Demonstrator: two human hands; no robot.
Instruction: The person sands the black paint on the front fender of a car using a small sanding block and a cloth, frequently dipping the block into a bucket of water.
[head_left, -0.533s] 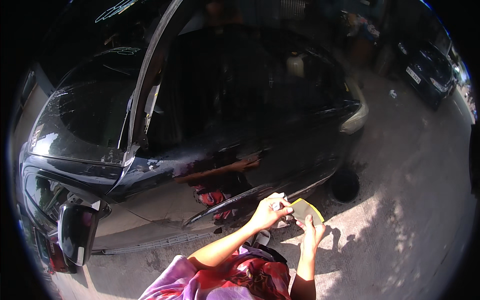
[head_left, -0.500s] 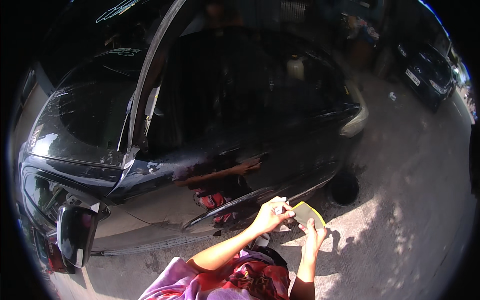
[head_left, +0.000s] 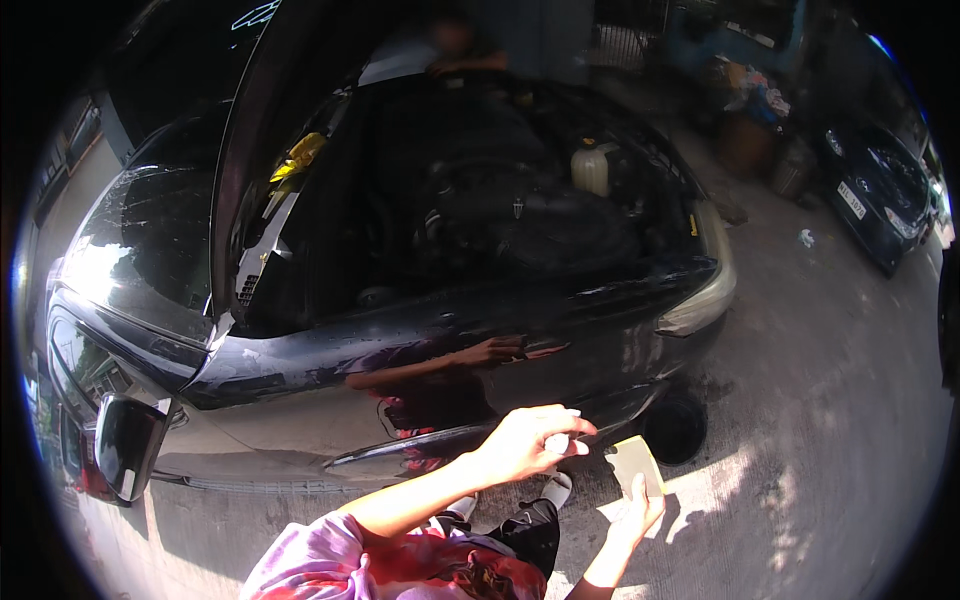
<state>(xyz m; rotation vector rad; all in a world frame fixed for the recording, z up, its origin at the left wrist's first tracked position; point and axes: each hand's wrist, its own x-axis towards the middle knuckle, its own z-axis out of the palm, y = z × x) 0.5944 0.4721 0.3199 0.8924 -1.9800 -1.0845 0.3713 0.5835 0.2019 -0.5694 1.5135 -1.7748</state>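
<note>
My left hand is raised over the lower fender of the black car. Its fingers are curled around a small crumpled white piece, mostly hidden by the fingers. To its right, my right hand pinches a flat, pale tan rectangular card at its lower edge, thumb on the face. A gap separates the two hands, and neither touches the car. The shiny fender mirrors my arm and the red-and-purple shirt.
The car's engine bay is uncovered, with a pale plastic reservoir inside. A side mirror juts out at left. A dark round tub stands on the concrete beside the front bumper. Another dark car is parked at far right.
My hands have drawn apart; the card has left my left fingers and stays in my right hand, now lower. The view has shifted, showing more of the engine bay and my feet.
</note>
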